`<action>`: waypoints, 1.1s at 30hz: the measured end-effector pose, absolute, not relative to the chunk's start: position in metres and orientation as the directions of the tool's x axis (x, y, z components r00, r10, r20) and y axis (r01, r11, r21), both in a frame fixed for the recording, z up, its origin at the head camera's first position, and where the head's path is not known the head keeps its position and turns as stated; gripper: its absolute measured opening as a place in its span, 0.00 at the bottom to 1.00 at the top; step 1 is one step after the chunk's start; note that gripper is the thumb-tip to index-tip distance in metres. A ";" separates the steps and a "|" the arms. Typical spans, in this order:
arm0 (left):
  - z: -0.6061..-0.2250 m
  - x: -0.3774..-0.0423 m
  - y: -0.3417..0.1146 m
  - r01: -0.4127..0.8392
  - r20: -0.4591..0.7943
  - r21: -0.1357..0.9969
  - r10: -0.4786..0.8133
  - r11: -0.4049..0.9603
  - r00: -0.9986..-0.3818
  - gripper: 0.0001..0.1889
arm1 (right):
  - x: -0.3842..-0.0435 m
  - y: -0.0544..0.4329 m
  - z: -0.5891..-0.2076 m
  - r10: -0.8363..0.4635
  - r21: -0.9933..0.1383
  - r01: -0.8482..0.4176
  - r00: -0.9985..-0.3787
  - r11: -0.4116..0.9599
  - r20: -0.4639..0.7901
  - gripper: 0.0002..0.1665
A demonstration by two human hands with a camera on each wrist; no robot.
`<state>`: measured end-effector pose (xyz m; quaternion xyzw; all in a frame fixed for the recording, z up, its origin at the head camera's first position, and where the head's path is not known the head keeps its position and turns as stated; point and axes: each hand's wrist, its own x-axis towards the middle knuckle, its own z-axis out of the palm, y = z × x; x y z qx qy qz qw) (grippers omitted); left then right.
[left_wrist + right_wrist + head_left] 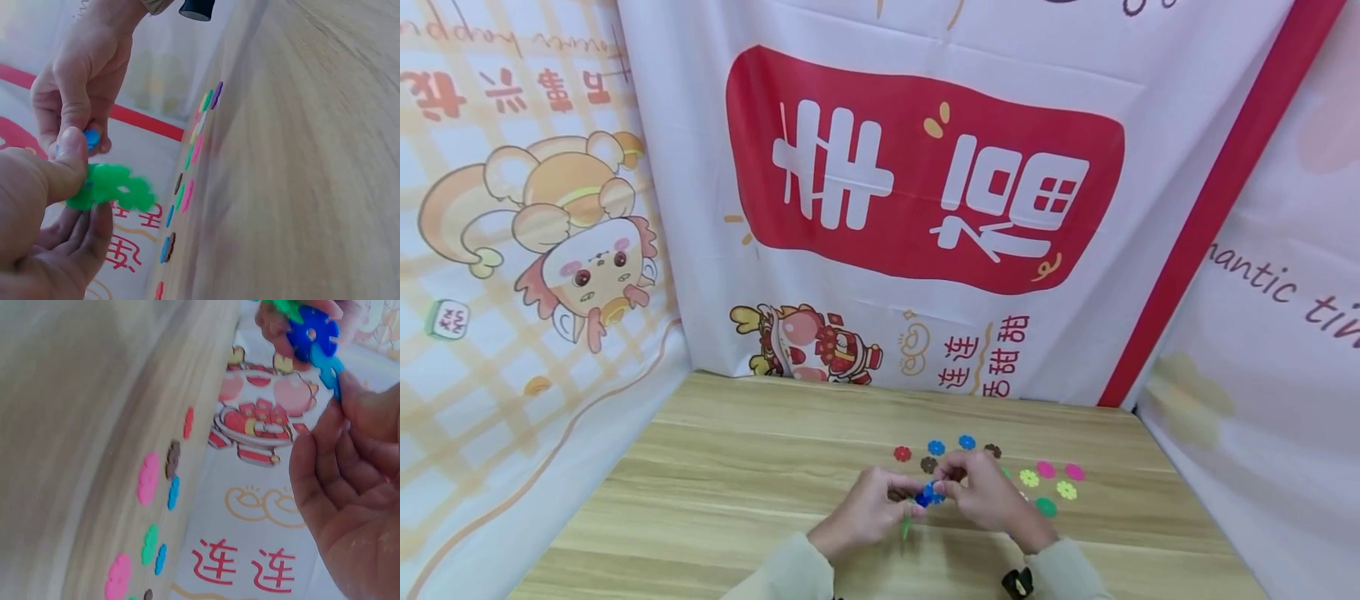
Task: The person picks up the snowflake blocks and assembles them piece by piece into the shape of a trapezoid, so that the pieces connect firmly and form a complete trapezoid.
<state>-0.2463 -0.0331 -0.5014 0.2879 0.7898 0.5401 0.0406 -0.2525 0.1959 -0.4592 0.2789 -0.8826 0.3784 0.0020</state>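
My left hand [867,510] pinches green snowflake discs [115,181] together with a dark blue snowflake disc [306,336]. Between the thumb and fingertips of my right hand [988,492] is a lighter blue snowflake disc [325,365]. In the right wrist view the lighter disc meets the rim of the dark blue one, turned at an angle to it. Both hands are close together above the table [737,467], with the joined pieces between them. The left thumb hides part of the green pieces in the left wrist view.
Loose snowflake discs lie flat beyond and right of my hands, among them a red disc [902,453], a blue disc [967,442], a pink disc [1074,472], a yellow disc [1067,491] and a green disc [1046,507]. A printed cloth [925,333] hangs behind the table.
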 end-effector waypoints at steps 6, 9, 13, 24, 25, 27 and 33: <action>-0.503 -0.249 -0.037 0.392 0.194 0.887 0.574 0.243 -0.796 0.10 | -0.256 0.197 -0.463 -0.548 -0.686 -0.500 -0.818 0.528 0.174 0.05; -0.501 -0.252 -0.041 0.365 0.164 0.900 0.593 0.237 -0.788 0.09 | -0.260 0.199 -0.462 -0.603 -0.688 -0.517 -0.785 0.509 0.144 0.03; -0.500 -0.255 -0.043 0.347 0.161 0.907 0.565 0.238 -0.810 0.07 | -0.265 0.199 -0.456 -0.661 -0.668 -0.553 -0.741 0.499 0.120 0.02; -0.508 -0.255 -0.042 0.212 0.076 0.951 0.495 0.224 -0.866 0.05 | -0.293 0.194 -0.437 -0.702 -0.662 -0.509 -0.711 0.550 -0.037 0.05; -0.508 -0.255 -0.043 0.191 0.063 0.958 0.492 0.214 -0.868 0.06 | -0.298 0.193 -0.437 -0.695 -0.654 -0.505 -0.717 0.562 -0.044 0.07; -0.509 -0.256 -0.045 0.168 0.050 0.965 0.486 0.203 -0.873 0.07 | -0.310 0.188 -0.438 -0.679 -0.620 -0.521 -0.733 0.586 -0.025 0.08; -0.511 -0.261 -0.046 0.143 0.040 0.974 0.491 0.175 -0.870 0.08 | -0.343 0.165 -0.459 -0.645 -0.455 -0.601 -0.760 0.657 0.073 0.13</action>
